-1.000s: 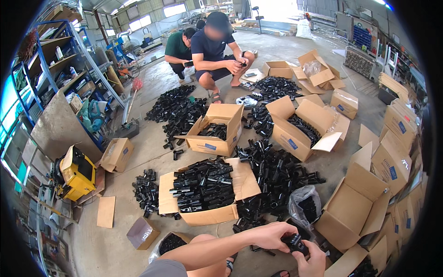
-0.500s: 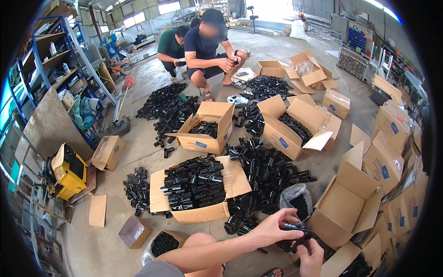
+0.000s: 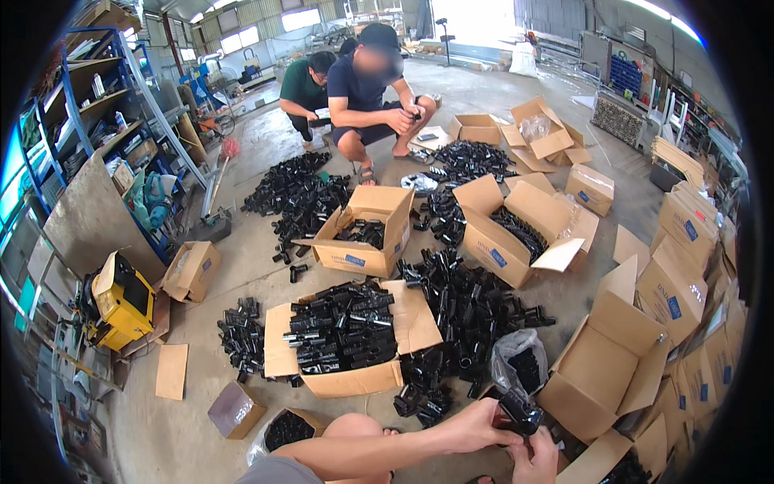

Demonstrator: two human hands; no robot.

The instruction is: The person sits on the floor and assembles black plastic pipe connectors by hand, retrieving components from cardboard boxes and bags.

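Low on the right, my left hand [image 3: 477, 426] reaches across and grips a black tubular fitting [image 3: 521, 410] from its left side. My right hand [image 3: 535, 461] is just below, its fingers closed at the fitting's lower end; what exactly its fingertips pinch is hidden. Beyond my hands, a clear plastic bag [image 3: 500, 352] holds small black parts. Left of it spreads a heap of black fittings [image 3: 468, 315]. An open carton [image 3: 355, 382] piled with similar fittings stands in front of me.
Two more open cartons with fittings [image 3: 355, 262] [image 3: 493, 256] stand farther off. A large open carton [image 3: 592, 355] is at my right, beside stacked cartons [image 3: 673, 290]. Two people [image 3: 371, 97] [image 3: 300, 93] crouch beyond the heaps. A yellow machine [image 3: 125, 302] stands left.
The black fitting has turned and now shows more clearly above my fingers. My left fingers, spread before, have closed in on it. The view has shifted slightly.
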